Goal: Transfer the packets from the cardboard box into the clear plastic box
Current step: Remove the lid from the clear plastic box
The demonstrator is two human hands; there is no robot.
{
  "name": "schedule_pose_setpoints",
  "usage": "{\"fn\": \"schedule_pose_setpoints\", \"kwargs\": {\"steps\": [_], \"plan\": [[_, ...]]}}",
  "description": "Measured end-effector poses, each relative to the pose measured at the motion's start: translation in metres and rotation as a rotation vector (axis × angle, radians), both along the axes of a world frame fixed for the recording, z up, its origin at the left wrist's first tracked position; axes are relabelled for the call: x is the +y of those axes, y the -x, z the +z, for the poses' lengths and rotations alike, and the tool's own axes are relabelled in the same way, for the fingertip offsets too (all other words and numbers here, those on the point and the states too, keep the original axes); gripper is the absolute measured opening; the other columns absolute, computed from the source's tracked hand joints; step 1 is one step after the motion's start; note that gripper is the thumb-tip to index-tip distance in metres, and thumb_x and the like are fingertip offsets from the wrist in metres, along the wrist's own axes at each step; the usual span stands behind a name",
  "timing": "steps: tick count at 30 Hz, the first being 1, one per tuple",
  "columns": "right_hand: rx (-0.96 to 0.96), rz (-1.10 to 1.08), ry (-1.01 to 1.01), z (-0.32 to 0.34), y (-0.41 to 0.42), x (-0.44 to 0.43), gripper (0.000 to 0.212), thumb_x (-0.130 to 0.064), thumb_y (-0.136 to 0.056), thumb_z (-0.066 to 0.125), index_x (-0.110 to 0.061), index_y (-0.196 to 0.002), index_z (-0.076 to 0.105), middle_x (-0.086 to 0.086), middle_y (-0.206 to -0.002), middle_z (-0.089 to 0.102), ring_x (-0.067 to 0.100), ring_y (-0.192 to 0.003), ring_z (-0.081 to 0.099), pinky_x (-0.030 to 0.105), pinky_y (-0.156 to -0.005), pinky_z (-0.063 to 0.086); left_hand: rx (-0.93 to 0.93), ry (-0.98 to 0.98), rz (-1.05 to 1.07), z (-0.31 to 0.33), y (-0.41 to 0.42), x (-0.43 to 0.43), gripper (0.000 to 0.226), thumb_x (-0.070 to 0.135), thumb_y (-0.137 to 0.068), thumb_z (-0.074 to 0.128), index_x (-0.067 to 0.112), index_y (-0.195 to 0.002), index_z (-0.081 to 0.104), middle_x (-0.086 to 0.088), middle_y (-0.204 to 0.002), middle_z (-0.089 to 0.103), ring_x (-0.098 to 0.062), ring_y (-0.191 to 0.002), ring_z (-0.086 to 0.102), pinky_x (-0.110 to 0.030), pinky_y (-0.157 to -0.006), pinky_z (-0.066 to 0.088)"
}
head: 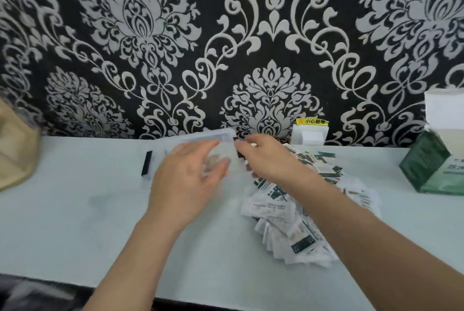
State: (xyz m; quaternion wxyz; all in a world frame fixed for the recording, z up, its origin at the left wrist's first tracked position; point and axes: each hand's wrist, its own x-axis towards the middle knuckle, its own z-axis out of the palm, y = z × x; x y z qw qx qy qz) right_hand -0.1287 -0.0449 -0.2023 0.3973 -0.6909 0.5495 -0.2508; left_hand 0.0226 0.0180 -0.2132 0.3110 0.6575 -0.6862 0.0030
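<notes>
A person's L hand (187, 180) and R hand (268, 160) meet at a clear box (213, 136) near the back of a pale table (75, 210). Both hands are blurred by motion. L fingers (200, 147) are straight and spread across the box's near face, thumb low on the R side, relaxed and gripping nothing. R fingers (242, 146) are bent at the box's top R corner, just beside the L fingertips. The blur hides whether they pinch the rim or only touch it, so can't tell. The box sits under and btwn both sets of fingertips, its rim showing just past them, close to the wall. What it holds is too blurred to read.

Packets (281, 212), white w/ dark green print, lie in a loose heap on the table behind the R fingers, under the R wrist and forearm. The green carton (424, 162), white flap up, stands well to the R of the R fingers, apart from the heap. A black strip (147, 163) lies on the table to the L of the L fingers. A white wall fitting (311, 135) w/ a yellow label sits just beyond the R knuckles. A tan bag (15, 155) shows at the far L edge. Black-and-silver damask wallpaper (271, 34) fills the backdrop.
</notes>
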Motion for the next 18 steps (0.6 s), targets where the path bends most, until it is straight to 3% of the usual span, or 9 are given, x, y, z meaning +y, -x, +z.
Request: {"fn": "schedule_pose_setpoints", "kwargs": {"steps": [2, 4, 6, 11, 15, 18], "plan": [[0.008, -0.019, -0.039, -0.002, -0.013, -0.006, 0.040, -0.042, -0.097, 0.043, -0.007, -0.106, 0.059, 0.005, -0.082, 0.060, 0.027, -0.076, 0.066, 0.048, -0.081, 0.058, -0.090, 0.105, 0.187, -0.004, -0.029, 0.001, 0.034, 0.032, -0.089, 0.053, 0.019, -0.117, 0.067, -0.005, -0.124, 0.064, -0.028, -0.114, 0.055, -0.036, -0.098, 0.040], [0.050, -0.046, -0.036, -0.003, -0.016, -0.008, 0.037, -0.036, -0.100, 0.042, -0.009, -0.081, 0.056, 0.001, -0.061, 0.050, 0.026, -0.061, 0.065, 0.041, -0.075, 0.059, -0.073, -0.035, 0.350, -0.004, -0.056, 0.003, 0.035, 0.022, -0.090, 0.052, 0.020, -0.124, 0.061, -0.012, -0.130, 0.057, -0.037, -0.115, 0.050, -0.042, -0.100, 0.036], [0.081, -0.065, -0.014, -0.001, -0.019, -0.007, 0.043, -0.032, -0.101, 0.041, -0.011, -0.063, 0.044, 0.001, -0.054, 0.047, 0.027, -0.056, 0.066, 0.039, -0.070, 0.056, 0.057, -0.186, 0.403, -0.002, -0.070, 0.005, 0.037, 0.023, -0.095, 0.046, 0.027, -0.130, 0.053, -0.013, -0.122, 0.060, -0.037, -0.107, 0.053, -0.040, -0.091, 0.038], [0.263, -0.091, 0.107, 0.001, -0.033, -0.008, 0.035, -0.023, -0.101, 0.037, -0.011, -0.070, 0.045, 0.014, -0.083, 0.061, 0.034, -0.080, 0.067, 0.042, -0.076, 0.057, 0.143, -0.139, 0.414, -0.006, -0.073, 0.006, 0.037, 0.017, -0.099, 0.036, 0.025, -0.132, 0.051, -0.009, -0.114, 0.066, -0.034, -0.105, 0.055, -0.037, -0.084, 0.037], [0.154, -0.156, -0.034, -0.011, -0.031, -0.010, 0.031, 0.004, -0.090, 0.037, -0.005, -0.062, 0.046, 0.011, -0.056, 0.054, 0.026, -0.051, 0.059, 0.031, -0.054, 0.050, 0.385, -0.142, 0.464, -0.012, -0.082, 0.002, 0.036, 0.012, -0.095, 0.037, 0.025, -0.123, 0.056, -0.002, -0.083, 0.062, -0.029, -0.087, 0.052, -0.035, -0.074, 0.038], [0.088, -0.181, -0.021, -0.015, -0.028, -0.012, 0.030, 0.000, -0.091, 0.037, -0.006, -0.065, 0.050, 0.007, -0.050, 0.056, 0.021, -0.044, 0.057, 0.028, -0.047, 0.049, 0.519, -0.184, 0.447, -0.014, -0.091, -0.002, 0.034, 0.022, -0.089, 0.038, 0.032, -0.110, 0.063, -0.002, -0.095, 0.068, -0.031, -0.090, 0.060, -0.038, -0.083, 0.049]]}}
